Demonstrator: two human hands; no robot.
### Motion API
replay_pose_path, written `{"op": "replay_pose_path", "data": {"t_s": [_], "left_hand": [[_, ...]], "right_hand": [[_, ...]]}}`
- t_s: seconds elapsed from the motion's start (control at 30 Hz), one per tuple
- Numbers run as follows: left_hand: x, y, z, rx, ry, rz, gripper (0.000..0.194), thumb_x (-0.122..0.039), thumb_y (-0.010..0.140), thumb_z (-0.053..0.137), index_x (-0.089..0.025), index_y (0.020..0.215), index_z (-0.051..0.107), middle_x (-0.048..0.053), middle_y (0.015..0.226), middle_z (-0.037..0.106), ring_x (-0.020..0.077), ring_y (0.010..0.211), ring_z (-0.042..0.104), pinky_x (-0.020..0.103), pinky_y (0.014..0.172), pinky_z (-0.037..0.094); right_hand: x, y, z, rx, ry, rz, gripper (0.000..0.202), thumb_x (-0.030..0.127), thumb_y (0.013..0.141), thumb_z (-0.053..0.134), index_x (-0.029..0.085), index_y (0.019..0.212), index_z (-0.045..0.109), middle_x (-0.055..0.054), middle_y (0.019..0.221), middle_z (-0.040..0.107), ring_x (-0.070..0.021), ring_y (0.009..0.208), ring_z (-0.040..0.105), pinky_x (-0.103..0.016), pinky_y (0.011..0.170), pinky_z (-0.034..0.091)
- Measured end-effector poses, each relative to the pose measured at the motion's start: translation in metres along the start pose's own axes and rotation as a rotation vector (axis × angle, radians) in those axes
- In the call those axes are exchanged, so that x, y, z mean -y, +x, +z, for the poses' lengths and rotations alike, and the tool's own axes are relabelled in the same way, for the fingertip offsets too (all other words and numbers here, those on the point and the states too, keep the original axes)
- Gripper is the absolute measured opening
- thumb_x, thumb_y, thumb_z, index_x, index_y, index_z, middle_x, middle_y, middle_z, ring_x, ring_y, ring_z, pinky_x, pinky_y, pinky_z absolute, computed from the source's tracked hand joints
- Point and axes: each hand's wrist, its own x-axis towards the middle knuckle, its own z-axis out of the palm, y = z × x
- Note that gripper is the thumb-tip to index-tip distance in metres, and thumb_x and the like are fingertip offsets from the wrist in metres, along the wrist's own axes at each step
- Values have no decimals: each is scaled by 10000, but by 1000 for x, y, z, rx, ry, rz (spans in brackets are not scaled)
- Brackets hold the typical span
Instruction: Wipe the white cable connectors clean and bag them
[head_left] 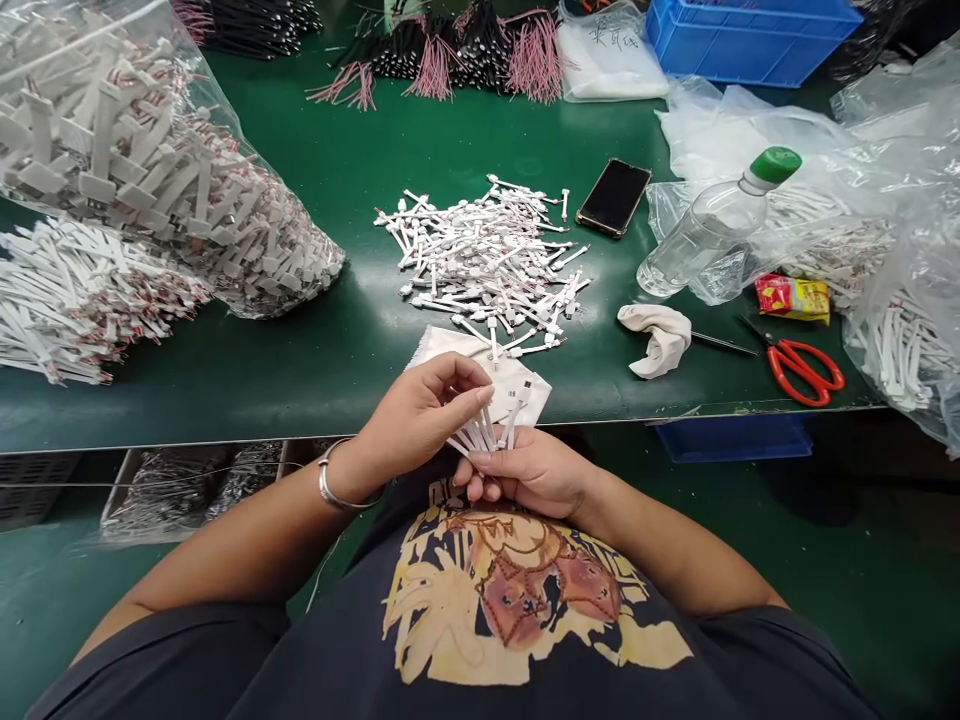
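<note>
My right hand [536, 465] is closed around several short white cables [474, 432], which fan out upward from its fingers. My left hand [424, 415], wearing a silver bangle, has its thumb and index finger pinched at the upper end of one of these cables; its fingertips partly cover the contact. Both hands are at the table's front edge, before my chest. A folded whitish cloth [536, 398] lies just behind them. Beyond it spreads a loose pile of short white cables [487, 250] with plug ends.
A large clear bag of white connector cables [150, 170] and a cable heap [82, 300] occupy the left. Rightward are a phone [614, 197], a bottle [705, 230], a crumpled cloth [660, 340], red-handled scissors [802, 370] and plastic bags. A blue bin [750, 40] stands behind.
</note>
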Motion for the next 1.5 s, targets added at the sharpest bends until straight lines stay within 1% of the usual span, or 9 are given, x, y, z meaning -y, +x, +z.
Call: {"op": "replay_pose_path", "data": {"t_s": [0.37,0.67,0.77,0.87,0.97,1.03,1.1,1.27,1.5], "left_hand": [[-2,16,-2,-100,4,56,198,-333,824,609,-151,894,574,21,810,591,111,712,532,215,644,437],[11,50,-13,-138,446,103,180,-309,826,554,-150,844,637,15,747,634,116,641,512,232,591,373],[13,49,-15,-144,550,158,198,-307,846,538,-157,874,664,30,798,657,139,698,543,253,654,398],[5,41,-16,-188,610,336,262,-306,884,503,-165,1034,667,75,1050,659,183,945,581,297,847,421],[-10,32,-13,30,533,414,328,-317,894,508,-199,1178,621,68,1216,625,192,1125,552,312,982,386],[-17,27,-8,234,459,344,345,-336,883,528,-219,1196,618,51,1204,644,195,1101,581,309,963,411],[-21,24,-4,340,405,258,314,-337,872,539,-216,1140,650,44,1115,685,193,1002,624,300,889,453],[-16,19,-2,317,241,153,183,-281,840,563,-156,928,665,37,864,690,140,765,613,245,695,476],[-8,11,-18,273,286,150,223,-333,886,500,-150,921,622,52,859,670,145,743,607,261,648,490]], "right_hand": [[0,-4,-6,-46,13,-17,282,350,694,771,85,764,708,-33,621,657,-42,522,532,-161,526,401],[-1,-10,-5,-69,11,23,274,336,707,761,77,777,704,-28,619,643,-47,546,540,-175,567,420],[-2,-12,-5,-56,4,38,266,335,719,754,80,775,703,-30,623,644,-50,550,542,-175,563,414],[-3,-12,-5,-41,-16,41,273,341,721,753,78,770,705,-37,634,652,-45,537,533,-162,518,379],[-3,-12,-1,-23,-48,46,279,349,727,747,74,762,707,-42,629,655,-53,543,549,-162,499,361],[-3,-11,2,-12,-69,38,280,349,727,747,73,759,707,-42,629,657,-58,552,563,-163,505,365],[-3,-11,5,-1,-84,22,283,347,723,751,70,761,705,-42,634,658,-57,553,567,-163,512,371],[-1,-10,9,10,-93,2,281,341,716,760,73,774,697,-38,644,654,-49,548,552,-159,512,372],[4,-7,7,6,-77,-31,267,335,705,766,87,754,679,-25,643,630,-53,570,558,-147,523,381]]}}
